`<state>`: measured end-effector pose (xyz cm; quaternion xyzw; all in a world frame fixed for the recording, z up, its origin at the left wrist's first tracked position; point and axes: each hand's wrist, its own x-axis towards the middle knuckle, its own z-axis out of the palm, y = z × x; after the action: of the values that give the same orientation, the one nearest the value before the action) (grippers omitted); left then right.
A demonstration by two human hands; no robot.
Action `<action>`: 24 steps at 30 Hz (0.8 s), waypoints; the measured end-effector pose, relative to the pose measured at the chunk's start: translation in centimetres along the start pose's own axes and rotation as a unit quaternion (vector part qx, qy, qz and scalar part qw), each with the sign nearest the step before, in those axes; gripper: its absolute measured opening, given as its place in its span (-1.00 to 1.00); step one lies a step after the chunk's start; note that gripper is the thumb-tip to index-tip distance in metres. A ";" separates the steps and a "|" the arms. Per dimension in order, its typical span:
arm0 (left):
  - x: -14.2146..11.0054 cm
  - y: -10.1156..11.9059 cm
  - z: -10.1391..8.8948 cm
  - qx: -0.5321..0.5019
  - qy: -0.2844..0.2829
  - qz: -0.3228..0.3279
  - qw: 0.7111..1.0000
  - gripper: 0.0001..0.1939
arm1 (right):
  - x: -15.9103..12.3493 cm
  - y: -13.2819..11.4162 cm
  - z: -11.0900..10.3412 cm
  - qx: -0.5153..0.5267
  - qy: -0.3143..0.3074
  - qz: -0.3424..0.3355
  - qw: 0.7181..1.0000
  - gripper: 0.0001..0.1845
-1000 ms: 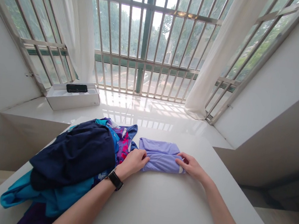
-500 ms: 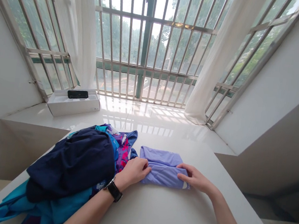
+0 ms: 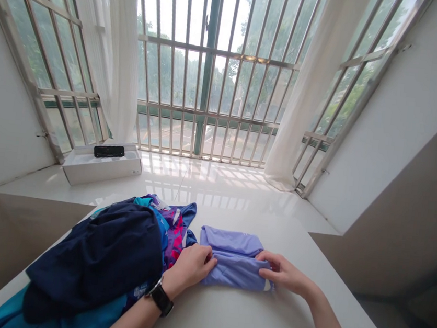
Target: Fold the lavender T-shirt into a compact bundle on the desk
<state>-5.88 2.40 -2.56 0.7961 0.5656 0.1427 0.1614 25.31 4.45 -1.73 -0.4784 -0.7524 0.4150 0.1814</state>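
A folded lilac garment [image 3: 231, 260] lies on the white table [image 3: 248, 320]. My left hand [image 3: 188, 268], with a black watch on its wrist, pinches the garment's left edge, fingers curled. On the right edge, my right hand [image 3: 283, 273] grips the cloth with thumb and fingers closed on it. Both hands hold the fold's near layer against the table.
A heap of clothes [image 3: 100, 261] in navy, teal and pink-purple lies left of the garment. A white box [image 3: 102, 164] with a black device on it sits on the glossy sill. Barred windows and white curtains [image 3: 306, 84] stand behind. The table's right edge drops to the floor.
The camera has tilted up, so everything sits lower in view. Both hands stay on the lilac garment's ends, pressing its fold a little tighter.
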 end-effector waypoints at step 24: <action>-0.2 0.2 -0.4 0.014 -0.012 0.003 1.000 -0.73 | 0.7 -0.5 1.4 -0.062 0.125 -0.028 0.990 -0.73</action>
<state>-5.94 2.21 -2.07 0.8017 0.5631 0.1253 0.1567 23.77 4.37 -2.27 -0.5154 -0.7612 0.2990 0.2561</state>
